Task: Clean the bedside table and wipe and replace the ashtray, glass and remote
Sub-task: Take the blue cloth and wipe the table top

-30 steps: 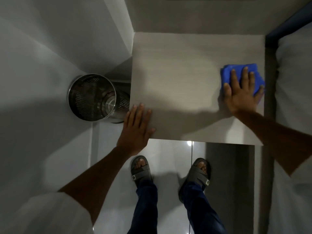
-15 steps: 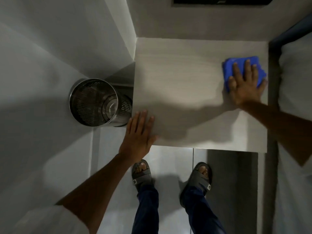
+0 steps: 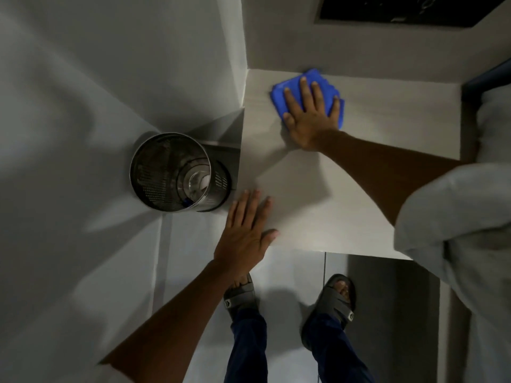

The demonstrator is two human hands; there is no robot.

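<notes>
The pale bedside table (image 3: 387,161) fills the middle of the head view, its top bare. A folded blue cloth (image 3: 279,98) lies near the table's far left corner. My right hand (image 3: 311,114) presses flat on the cloth, fingers spread. My left hand (image 3: 246,233) rests flat on the table's near left corner, holding nothing. No ashtray or remote is in view. A clear glass (image 3: 197,181) seems to lie at the bottom of the bin.
A perforated metal waste bin (image 3: 154,172) stands on the floor against the table's left side. White bedding (image 3: 495,134) borders the table on the right. A dark panel (image 3: 387,9) sits on the wall behind. My sandalled feet (image 3: 340,299) stand on the glossy tiles.
My right hand has slid the blue cloth from the table's far right side across to the far left corner. My left hand has stayed on the near left corner.
</notes>
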